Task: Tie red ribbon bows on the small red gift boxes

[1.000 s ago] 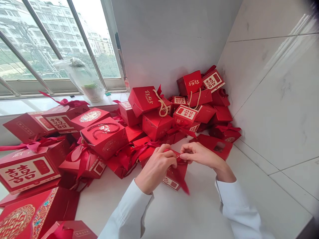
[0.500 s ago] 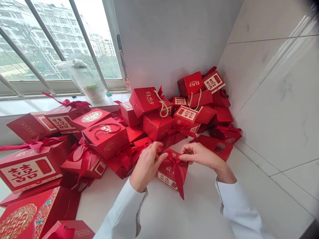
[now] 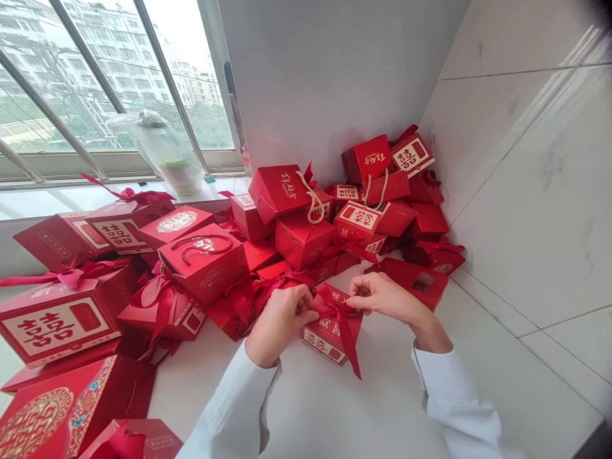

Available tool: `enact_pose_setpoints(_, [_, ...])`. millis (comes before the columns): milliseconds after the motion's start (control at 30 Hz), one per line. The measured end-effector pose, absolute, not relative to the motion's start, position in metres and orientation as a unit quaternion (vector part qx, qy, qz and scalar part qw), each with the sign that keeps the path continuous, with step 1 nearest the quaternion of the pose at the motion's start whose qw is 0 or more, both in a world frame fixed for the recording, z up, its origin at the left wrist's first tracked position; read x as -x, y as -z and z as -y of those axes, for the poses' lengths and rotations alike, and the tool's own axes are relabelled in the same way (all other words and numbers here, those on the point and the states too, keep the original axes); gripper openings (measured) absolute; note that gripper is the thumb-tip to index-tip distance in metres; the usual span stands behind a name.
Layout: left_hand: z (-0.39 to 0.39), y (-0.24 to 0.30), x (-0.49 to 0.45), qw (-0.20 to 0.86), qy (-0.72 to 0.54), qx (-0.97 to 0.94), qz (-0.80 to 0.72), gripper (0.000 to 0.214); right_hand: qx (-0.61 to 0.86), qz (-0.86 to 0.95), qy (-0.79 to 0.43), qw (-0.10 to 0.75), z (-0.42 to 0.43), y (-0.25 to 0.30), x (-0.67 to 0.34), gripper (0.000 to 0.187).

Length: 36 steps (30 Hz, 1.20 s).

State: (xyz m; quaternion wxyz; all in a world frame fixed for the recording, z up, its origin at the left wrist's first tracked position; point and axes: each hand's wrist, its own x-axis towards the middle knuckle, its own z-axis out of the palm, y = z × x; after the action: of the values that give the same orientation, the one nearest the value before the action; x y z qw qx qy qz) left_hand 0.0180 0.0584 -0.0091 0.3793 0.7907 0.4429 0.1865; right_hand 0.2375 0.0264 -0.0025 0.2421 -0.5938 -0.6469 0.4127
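Observation:
A small red gift box (image 3: 325, 347) with white-and-gold lettering stands on the pale surface between my hands. Around its top runs a red ribbon (image 3: 348, 331) tied in a bow, one tail hanging over the front. My left hand (image 3: 284, 319) is closed at the box's left upper edge, thumb and forefinger pinched on the left side of the ribbon. From the right, my right hand (image 3: 382, 298) pinches the ribbon near the knot, its fingertips just above the box top. The exact bit of ribbon in each pinch is mostly hidden by the fingers.
Red gift boxes are heaped behind, among them one with a gold cord handle (image 3: 282, 191). At the left, a large bow-topped box (image 3: 62, 319) stands above a patterned box (image 3: 52, 414). A clear plastic bag (image 3: 176, 169) sits on the windowsill. A tiled wall (image 3: 535, 191) rises at right.
My left hand has moved slightly down and its fingers have drawn together at the ribbon. The bow's hanging tail has swung a little right. My right hand has barely moved.

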Motion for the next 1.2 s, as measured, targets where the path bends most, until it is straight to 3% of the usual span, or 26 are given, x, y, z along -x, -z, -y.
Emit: enact_pose_setpoints(1200, [-0.0645, 0.0131, -0.0160, 0.360, -0.189, -0.819, -0.406, 0.006, 0.585, 0.623, -0.457, 0.245, -0.0286, 0.0037, -0.2344, 0.027])
